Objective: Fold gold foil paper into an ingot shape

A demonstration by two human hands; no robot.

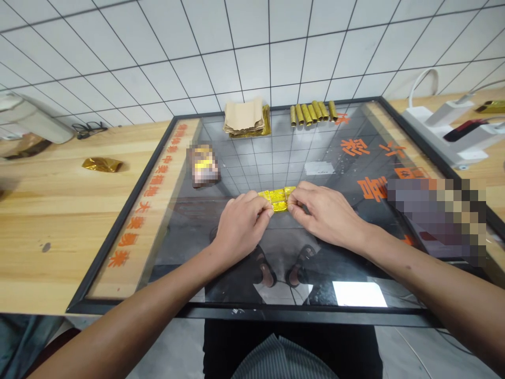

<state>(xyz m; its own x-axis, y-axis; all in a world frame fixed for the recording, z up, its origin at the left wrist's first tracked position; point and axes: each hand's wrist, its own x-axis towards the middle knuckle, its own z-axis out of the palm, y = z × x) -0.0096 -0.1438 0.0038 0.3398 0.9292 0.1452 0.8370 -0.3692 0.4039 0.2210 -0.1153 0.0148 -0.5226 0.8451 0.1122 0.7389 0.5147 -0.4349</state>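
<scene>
A small piece of shiny gold foil paper (279, 199) with folded creases lies low over the glass top in the middle of the view. My left hand (243, 218) pinches its left end between thumb and fingers. At the other end, my right hand (317, 210) pinches the foil the same way. Behind them stands a stack of brown paper sheets (243, 117) with gold foil sheets (266, 121) under and beside it. Several rolled gold paper tubes (313, 113) lie in a row to the right of the stack.
The glass panel has a black frame (122, 205) and orange lettering. A blurred packet (204, 166) lies left of my hands, a blurred flat object (434, 216) right. On the wood are a crumpled gold wrapper (102, 165), glasses (90, 129) and a white power strip (437, 137).
</scene>
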